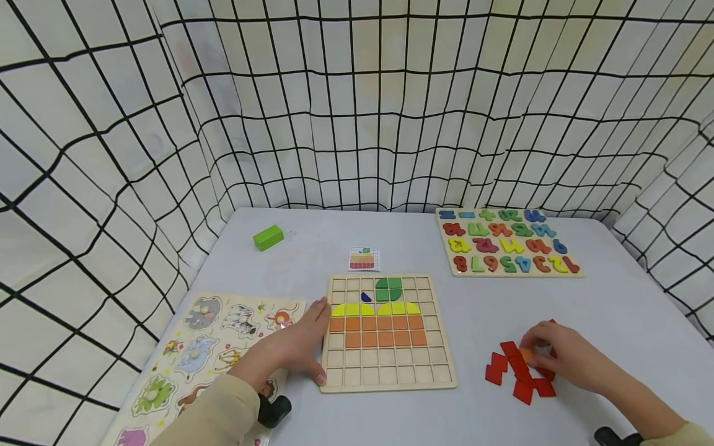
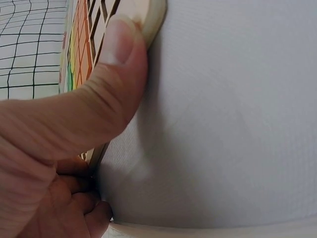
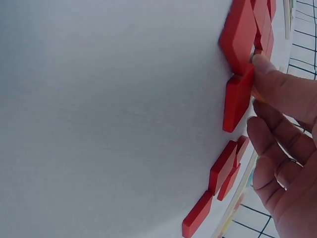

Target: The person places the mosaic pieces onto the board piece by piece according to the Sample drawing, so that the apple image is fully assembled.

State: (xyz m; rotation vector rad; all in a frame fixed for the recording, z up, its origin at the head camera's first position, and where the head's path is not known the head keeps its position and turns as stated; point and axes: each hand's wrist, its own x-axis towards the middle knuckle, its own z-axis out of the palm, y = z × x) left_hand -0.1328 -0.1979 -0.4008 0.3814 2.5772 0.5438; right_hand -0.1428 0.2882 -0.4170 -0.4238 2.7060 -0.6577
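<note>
A wooden grid board (image 1: 388,359) lies on the table, with rows of orange squares (image 1: 385,338), yellow pieces (image 1: 352,309), green pieces (image 1: 388,288) and a small dark blue piece (image 1: 365,297) set in it. My left hand (image 1: 298,341) rests along the board's left edge; its thumb (image 2: 121,59) touches the near corner. Over at the right, my right hand (image 1: 563,353) pinches an orange tile (image 1: 526,355) among several loose red tiles (image 1: 520,370). In the right wrist view, thumb and fingers mostly hide that tile behind the red tiles (image 3: 237,99).
A small picture card (image 1: 364,259) lies behind the board. A green block (image 1: 268,238) sits at the back left, an animal puzzle (image 1: 195,356) at the left, and a letter and number puzzle (image 1: 507,244) at the back right. Black netting (image 1: 379,111) surrounds the table.
</note>
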